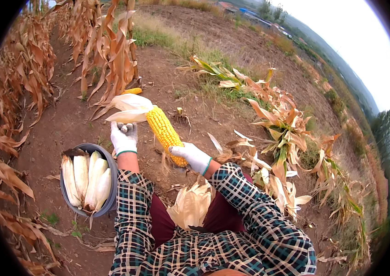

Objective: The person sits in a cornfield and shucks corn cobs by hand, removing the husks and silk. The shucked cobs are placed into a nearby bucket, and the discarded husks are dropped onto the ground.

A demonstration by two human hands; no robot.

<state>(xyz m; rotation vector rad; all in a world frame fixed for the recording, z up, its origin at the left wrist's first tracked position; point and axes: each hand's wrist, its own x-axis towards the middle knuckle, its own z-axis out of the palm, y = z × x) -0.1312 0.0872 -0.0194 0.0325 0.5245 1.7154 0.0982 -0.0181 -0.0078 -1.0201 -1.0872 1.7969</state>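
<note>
A yellow corn cob (164, 131) slants across the middle of the view, its kernels bare and pale husk leaves (131, 105) still joined at its upper end. My right hand (190, 157), in a white work glove, grips the cob's lower end. Just under the husk leaves is my left hand (124, 136), gloved too, with its fingers curled against them. A grey bucket (114, 193) holding several ears in pale husks (81, 174) stands left of my left forearm. Between my knees lies a bundle of dry husks (189, 207).
Dry standing corn stalks (112, 51) rise at the left, with another yellow cob (132, 91) on the soil at their foot. Cut stalks and leaves (284, 134) lie along the right. A short stubble stump (180, 112) sticks up ahead of the cob.
</note>
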